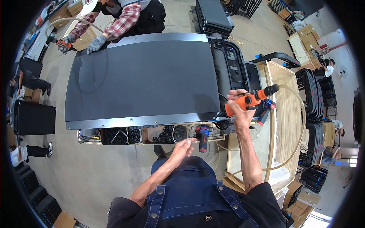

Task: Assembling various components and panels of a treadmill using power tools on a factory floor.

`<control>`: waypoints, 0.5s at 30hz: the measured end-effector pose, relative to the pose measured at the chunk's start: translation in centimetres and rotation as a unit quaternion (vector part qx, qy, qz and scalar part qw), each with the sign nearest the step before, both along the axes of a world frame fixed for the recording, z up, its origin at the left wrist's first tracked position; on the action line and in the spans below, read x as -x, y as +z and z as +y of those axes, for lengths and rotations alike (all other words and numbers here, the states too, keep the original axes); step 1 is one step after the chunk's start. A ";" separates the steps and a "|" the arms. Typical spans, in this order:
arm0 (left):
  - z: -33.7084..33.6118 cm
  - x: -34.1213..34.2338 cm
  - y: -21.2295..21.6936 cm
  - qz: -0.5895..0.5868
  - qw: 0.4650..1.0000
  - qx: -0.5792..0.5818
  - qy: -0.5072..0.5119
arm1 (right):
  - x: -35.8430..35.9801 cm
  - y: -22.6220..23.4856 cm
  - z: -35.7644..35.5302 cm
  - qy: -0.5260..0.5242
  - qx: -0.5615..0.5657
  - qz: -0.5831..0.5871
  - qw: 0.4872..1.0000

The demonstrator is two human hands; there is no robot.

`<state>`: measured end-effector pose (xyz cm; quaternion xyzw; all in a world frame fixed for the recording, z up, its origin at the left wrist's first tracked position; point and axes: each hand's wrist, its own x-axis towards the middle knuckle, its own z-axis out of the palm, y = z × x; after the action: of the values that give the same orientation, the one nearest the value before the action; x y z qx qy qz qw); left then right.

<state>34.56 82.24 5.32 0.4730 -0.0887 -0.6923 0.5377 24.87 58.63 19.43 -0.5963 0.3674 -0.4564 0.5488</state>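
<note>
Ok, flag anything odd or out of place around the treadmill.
Nothing looks damaged or spilled. The right hand holds an orange power tool; the left hand hovers by a red driver beside trays of black screws.

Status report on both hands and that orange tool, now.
Right hand gripping orange and black power driver, raised by the dark treadmill deck. Left hand open, beside red and black driver. Co-worker's gloved hand on deck's far edge.

1 treadmill (140,78), 2 orange drivers (249,100) (62,43), 1 red-and-blue driver (203,137), 4 screw bins (114,135).
</note>
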 end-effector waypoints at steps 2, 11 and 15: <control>0.2 -0.4 -0.3 0.047 0.999 -0.006 0.012 | 0.3 -0.1 -0.4 -0.030 -0.014 -0.005 0.999; -0.9 -1.2 2.0 0.092 0.995 0.038 -0.003 | 1.3 -0.7 0.9 0.096 0.031 -0.004 0.995; -1.3 -0.9 2.8 0.133 0.989 0.055 -0.015 | 1.2 -0.3 0.9 0.105 0.033 -0.022 0.994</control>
<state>35.50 80.97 8.09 0.3446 -0.0615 -0.7513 0.5595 23.68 59.56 19.14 -0.6388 0.2753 -0.4216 0.5817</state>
